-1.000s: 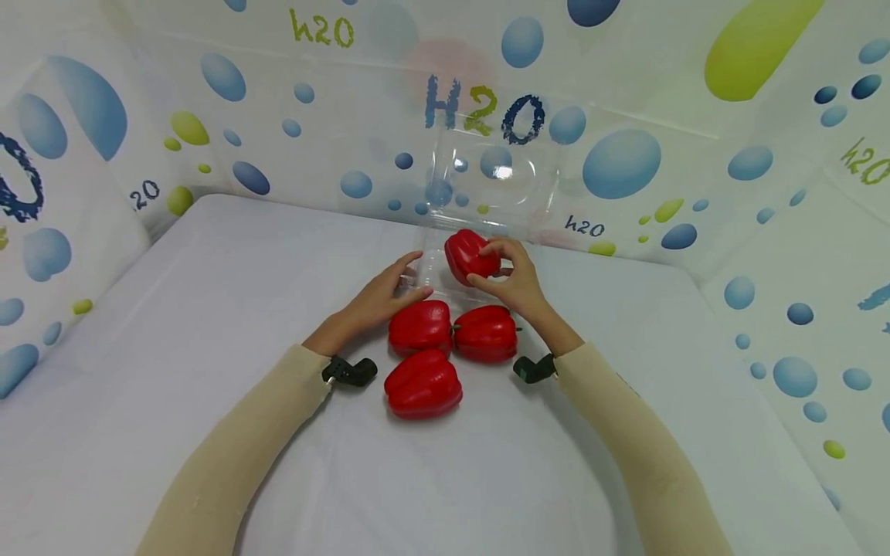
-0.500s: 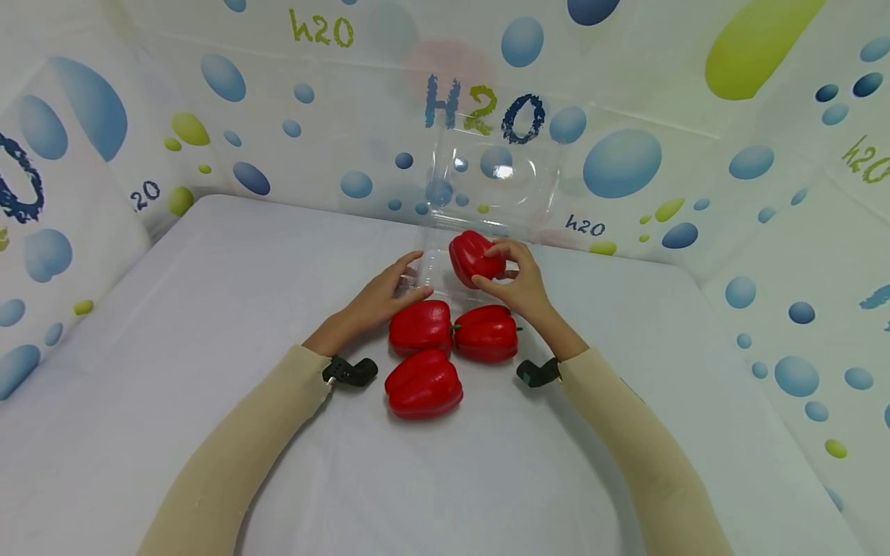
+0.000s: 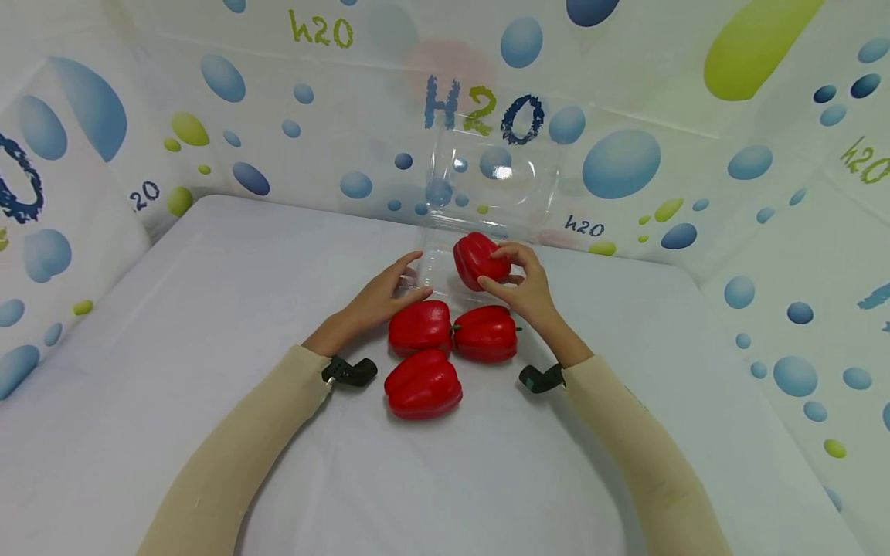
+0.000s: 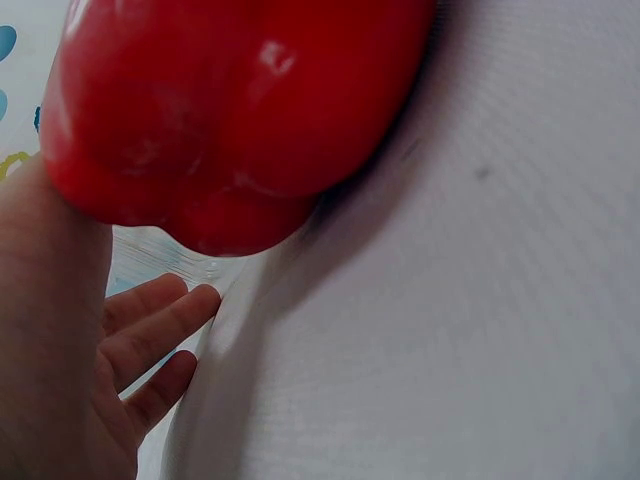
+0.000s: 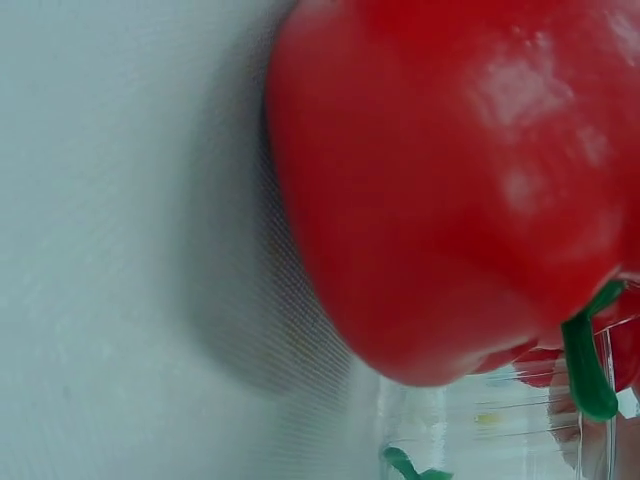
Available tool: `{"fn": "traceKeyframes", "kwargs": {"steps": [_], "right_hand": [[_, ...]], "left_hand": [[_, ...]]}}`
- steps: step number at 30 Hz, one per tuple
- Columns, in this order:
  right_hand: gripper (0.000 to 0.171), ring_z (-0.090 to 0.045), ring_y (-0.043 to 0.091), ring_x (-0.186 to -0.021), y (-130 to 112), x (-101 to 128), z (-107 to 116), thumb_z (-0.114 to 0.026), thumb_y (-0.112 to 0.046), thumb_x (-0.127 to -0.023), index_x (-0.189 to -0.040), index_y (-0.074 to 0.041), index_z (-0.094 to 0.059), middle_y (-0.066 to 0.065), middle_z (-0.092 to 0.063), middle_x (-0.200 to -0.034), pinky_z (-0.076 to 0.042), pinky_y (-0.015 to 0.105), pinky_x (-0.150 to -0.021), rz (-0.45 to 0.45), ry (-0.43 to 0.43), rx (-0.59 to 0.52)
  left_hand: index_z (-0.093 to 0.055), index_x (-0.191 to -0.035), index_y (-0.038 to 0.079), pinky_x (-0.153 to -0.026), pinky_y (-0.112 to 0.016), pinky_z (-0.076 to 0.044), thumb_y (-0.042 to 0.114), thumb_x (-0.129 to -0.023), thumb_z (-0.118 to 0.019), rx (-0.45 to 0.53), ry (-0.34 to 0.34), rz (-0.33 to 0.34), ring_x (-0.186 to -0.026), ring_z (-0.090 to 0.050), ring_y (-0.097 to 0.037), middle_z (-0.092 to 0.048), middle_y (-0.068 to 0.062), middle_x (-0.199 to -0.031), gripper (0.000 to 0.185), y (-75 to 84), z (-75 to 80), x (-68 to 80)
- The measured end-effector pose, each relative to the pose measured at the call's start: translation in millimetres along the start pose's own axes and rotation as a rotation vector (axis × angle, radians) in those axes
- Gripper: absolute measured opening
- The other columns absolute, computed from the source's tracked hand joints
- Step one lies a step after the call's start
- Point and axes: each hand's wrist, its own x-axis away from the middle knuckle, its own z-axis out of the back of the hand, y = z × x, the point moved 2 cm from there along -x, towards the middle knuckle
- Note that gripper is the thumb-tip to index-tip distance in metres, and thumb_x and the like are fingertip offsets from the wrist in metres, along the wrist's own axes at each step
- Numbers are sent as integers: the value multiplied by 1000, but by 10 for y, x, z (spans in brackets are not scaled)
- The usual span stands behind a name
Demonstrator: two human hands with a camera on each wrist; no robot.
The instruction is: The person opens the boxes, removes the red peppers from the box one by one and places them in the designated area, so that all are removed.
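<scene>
My right hand (image 3: 524,286) holds a red bell pepper (image 3: 480,261) between thumb and fingers, over the right part of a clear plastic container (image 3: 436,270). At the container's left side is my left hand (image 3: 382,297), its fingers extended and its thumb by the front edge; contact is hard to tell. Three more red bell peppers lie in front: one by my left wrist (image 3: 420,327), a right one (image 3: 485,333) with its stem to the right, and a nearest one (image 3: 422,384). In the right wrist view, a pepper (image 5: 450,190) with a green stem hides most of the hand.
The container's clear lid (image 3: 528,189) stands raised at the back, against a patterned backdrop (image 3: 375,116). A white cloth (image 3: 292,255) covers the table. Small black wrist cameras (image 3: 351,372) sit on both wrists.
My right hand has shifted slightly right and toward me, carrying the bell pepper with it. The left hand and the three peppers in front have stayed put.
</scene>
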Motion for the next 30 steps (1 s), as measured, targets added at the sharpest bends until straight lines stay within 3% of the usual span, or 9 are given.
{"fn": "traceKeyframes", "kwargs": {"steps": [7, 15, 24, 30], "right_hand": [[46, -49, 26, -120, -15, 56, 24, -77, -5, -81, -122, -4, -55, 11, -50, -136, -54, 40, -89, 26, 40, -25], [46, -51, 26, -117, 2, 89, 40, -75, -5, -83, -123, -2, -53, 12, -52, -134, -53, 21, -82, 63, 58, -87], [46, -51, 30, -119, -33, 114, 61, -71, -1, -85, -126, 3, -50, 16, -50, -138, -52, 20, -84, 30, 43, -135], [45, -52, 29, -116, -272, 218, 81, -69, 1, -86, -125, 8, -48, 22, -49, -137, -53, 21, -85, 29, 44, -125]], "left_hand": [[-24, -154, 19, -103, -55, -43, 40, -91, -64, -2, 3, -5, -128, -49, -37, -47, -18, -140, 77, -4, -8, 7], [-24, -154, 22, -103, -55, -43, 38, -91, -64, 1, 5, -12, -127, -49, -37, -48, -18, -139, 76, -17, -1, 7], [-24, -154, 20, -104, -55, -43, 37, -92, -63, 4, 4, -22, -126, -49, -38, -48, -18, -138, 75, -19, -1, 16], [-24, -155, 19, -104, -55, -43, 37, -93, -62, -3, 6, -24, -126, -49, -38, -48, -18, -138, 75, -8, 5, 19]]}}
